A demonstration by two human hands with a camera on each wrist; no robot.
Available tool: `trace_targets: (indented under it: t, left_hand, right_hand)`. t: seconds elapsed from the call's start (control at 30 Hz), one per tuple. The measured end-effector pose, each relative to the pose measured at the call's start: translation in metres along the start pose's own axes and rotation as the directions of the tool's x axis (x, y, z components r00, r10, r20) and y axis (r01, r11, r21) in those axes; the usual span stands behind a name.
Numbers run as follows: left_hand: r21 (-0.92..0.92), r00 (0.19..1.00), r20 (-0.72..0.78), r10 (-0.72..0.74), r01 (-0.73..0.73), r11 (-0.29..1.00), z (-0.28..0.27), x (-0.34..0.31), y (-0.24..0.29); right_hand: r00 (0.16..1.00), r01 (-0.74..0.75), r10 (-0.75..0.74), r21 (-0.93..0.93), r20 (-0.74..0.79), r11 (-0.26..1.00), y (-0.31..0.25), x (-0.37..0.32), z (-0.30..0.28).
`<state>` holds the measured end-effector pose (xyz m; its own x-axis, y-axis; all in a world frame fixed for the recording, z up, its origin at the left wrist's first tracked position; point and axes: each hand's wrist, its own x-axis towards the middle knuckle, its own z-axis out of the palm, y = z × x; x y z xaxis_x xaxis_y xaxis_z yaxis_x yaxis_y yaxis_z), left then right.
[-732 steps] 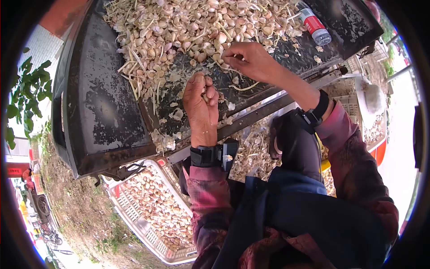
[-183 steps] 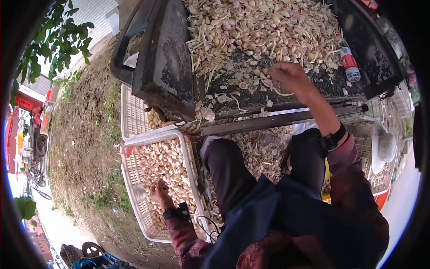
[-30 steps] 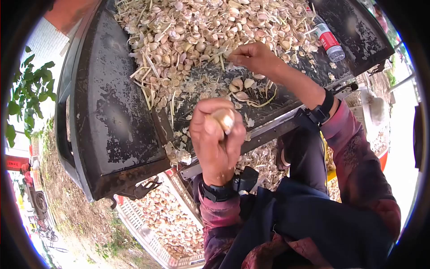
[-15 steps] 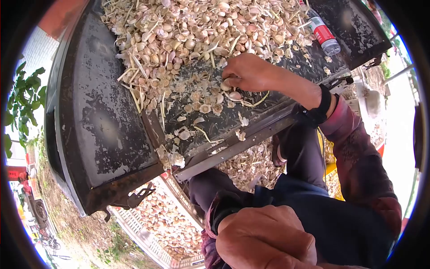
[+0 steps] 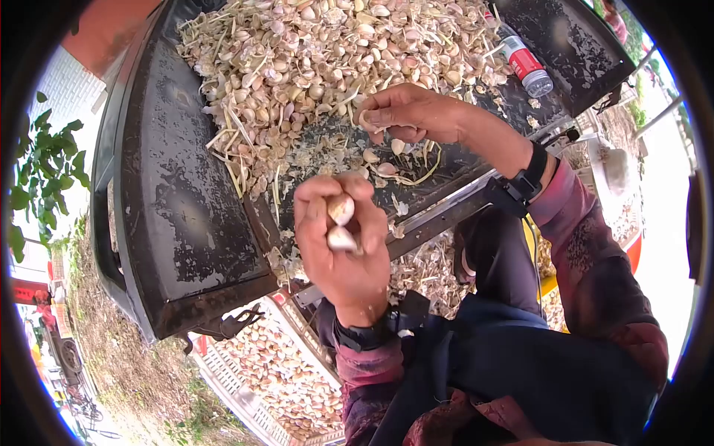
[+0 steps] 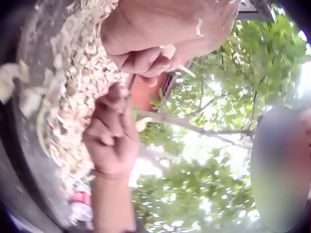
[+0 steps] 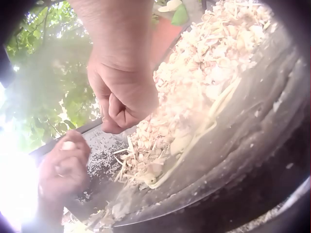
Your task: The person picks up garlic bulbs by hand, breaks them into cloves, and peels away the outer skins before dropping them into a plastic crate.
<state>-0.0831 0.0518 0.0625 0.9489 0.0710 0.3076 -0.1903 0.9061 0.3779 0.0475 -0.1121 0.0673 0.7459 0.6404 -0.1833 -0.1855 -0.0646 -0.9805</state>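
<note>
Over the scuffed black metal bed (image 5: 175,215), the left hand (image 5: 346,275) grips garlic cloves (image 5: 341,210), the right hand (image 5: 420,115) pinches another clove (image 5: 364,120) — seemingly mid-picking, next needing steady left fingers.

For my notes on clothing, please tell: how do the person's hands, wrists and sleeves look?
The left hand and right hand wear no gloves. Each wrist has a black strap with a small black device. The sleeves are patterned, dark purple and reddish pink.

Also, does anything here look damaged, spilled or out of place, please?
Yes: the metal side panel has patchy, worn paint. The red-labelled bottle lies on its side beside the garlic pile, oddly placed. Papery scraps are scattered below, perhaps spilled.
</note>
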Motion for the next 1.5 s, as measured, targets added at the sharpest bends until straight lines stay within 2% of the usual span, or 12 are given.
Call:
trace_targets:
  t: [0.07,0.2,0.43,0.5,0.83,0.93,1.03,1.1,1.17,1.23,1.33,1.5]
  left_hand:
    - [0.354,0.990,-0.142,0.013,0.038,0.934,-0.029,0.013,-0.018]
    - [0.669,0.976,-0.217,-0.035,0.174,0.722,-0.044,0.014,-0.036]
    - [0.572,0.965,-0.113,-0.236,0.257,0.779,-0.050,0.012,-0.038]
    - [0.626,0.962,-0.116,-0.248,0.264,0.733,-0.056,0.013,-0.038]
    - [0.273,0.910,-0.333,-0.248,0.345,0.898,-0.062,0.012,-0.047]
    - [0.186,0.885,-0.409,-0.224,0.321,0.929,-0.065,0.020,-0.046]
    - [0.083,0.839,-0.518,-0.167,0.244,0.966,-0.060,0.025,-0.039]
    - [-0.015,0.925,-0.296,-0.238,0.244,0.970,-0.072,0.023,-0.030]
    - [-0.152,0.954,-0.162,-0.252,0.228,0.962,-0.082,0.024,-0.030]
    - [-0.116,0.931,-0.260,-0.256,0.233,0.965,-0.077,0.027,-0.027]
    - [-0.124,0.883,-0.405,-0.237,0.203,0.971,-0.067,0.029,-0.026]
    - [-0.116,0.848,-0.471,-0.242,0.213,0.970,-0.060,0.030,-0.025]
  right_hand:
    - [0.998,-0.051,0.049,0.038,0.033,0.998,-0.001,-0.007,0.003]
    - [0.987,-0.120,0.113,0.059,0.110,0.991,0.000,-0.019,0.015]
    - [0.994,-0.013,0.031,-0.168,0.108,0.986,0.005,-0.038,0.029]
    - [0.998,0.062,-0.054,-0.408,0.030,0.911,0.005,-0.040,0.034]
    - [0.945,0.262,-0.322,-0.439,-0.065,0.860,0.028,-0.032,0.045]
    - [0.929,0.329,-0.369,-0.523,0.029,0.787,0.029,-0.034,0.062]
    - [0.961,0.276,-0.228,-0.470,0.156,0.839,0.027,-0.034,0.062]
    - [0.980,0.156,-0.060,-0.553,0.187,0.819,0.021,-0.024,0.044]
    - [0.980,0.122,-0.200,-0.749,-0.015,0.652,0.019,-0.005,0.020]
    - [0.871,0.159,-0.491,-0.928,-0.030,0.338,0.017,0.019,-0.003]
    - [0.838,-0.002,-0.542,-0.993,-0.065,0.116,0.019,0.042,-0.014]
    - [0.912,-0.149,-0.367,-0.982,-0.182,0.116,0.017,0.056,-0.015]
